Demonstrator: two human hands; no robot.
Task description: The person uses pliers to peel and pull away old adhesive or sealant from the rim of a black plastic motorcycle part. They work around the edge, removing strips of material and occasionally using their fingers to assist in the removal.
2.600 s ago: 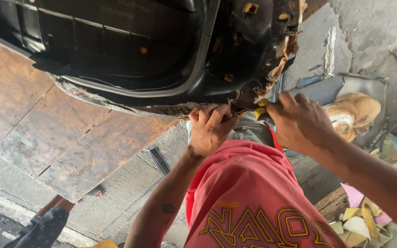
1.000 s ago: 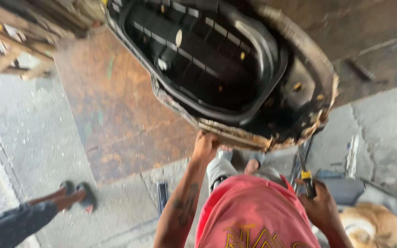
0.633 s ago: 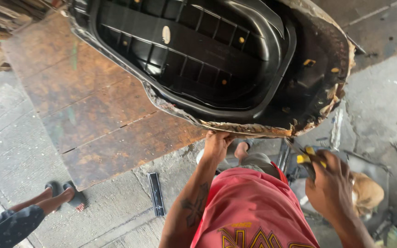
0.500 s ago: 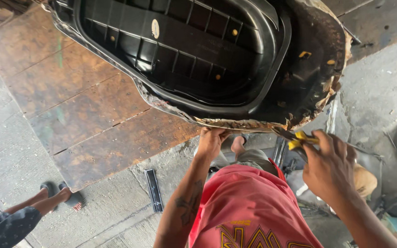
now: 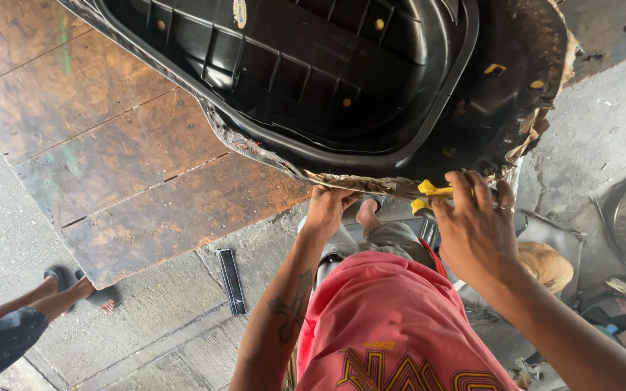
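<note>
Head view looks down at two bare hands under a big black seat base [image 5: 313, 80], turned so its ribbed plastic underside faces up. It fills the top of the picture, from about 10 o'clock round to 2 o'clock. Its lower edge has a torn, crumbly cover strip [image 5: 371, 182] running along it near the middle. The left hand [image 5: 330, 208] reaches up and pinches this ragged edge, with the fingers curled tight on it. The right hand [image 5: 476, 224], at about 3 o'clock from the left one, is wrapped around yellow-handled pliers [image 5: 429, 197]; the fingers are closed on the handles, and the tip of the tool points at the same torn edge, just beside the left hand. A ring shows on one finger of the right hand. Below the hands, at 6 o'clock, is the person's red shirt [image 5: 393, 326]. A wooden board [image 5: 117, 166] lies on the floor at 9 o'clock, under the seat base. A small dark flat bar [image 5: 231, 280] lies on the concrete floor [image 5: 175, 326] near 7 o'clock. Another person's feet in sandals [image 5: 74, 289] show at 8 o'clock, well apart from the hands. A tan cushion piece [image 5: 545, 264] sits at 4 o'clock.
</note>
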